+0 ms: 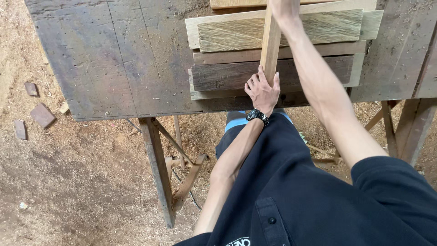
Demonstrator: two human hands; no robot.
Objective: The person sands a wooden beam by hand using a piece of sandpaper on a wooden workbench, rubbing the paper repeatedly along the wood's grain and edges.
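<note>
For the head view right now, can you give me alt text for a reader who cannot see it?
Seen from above, a person holds a narrow wooden strip across a stack of boards on a worn wooden table, left hand at its near end, right hand at its far end. Sawdust floor lies below, with small wood offcuts.
</note>
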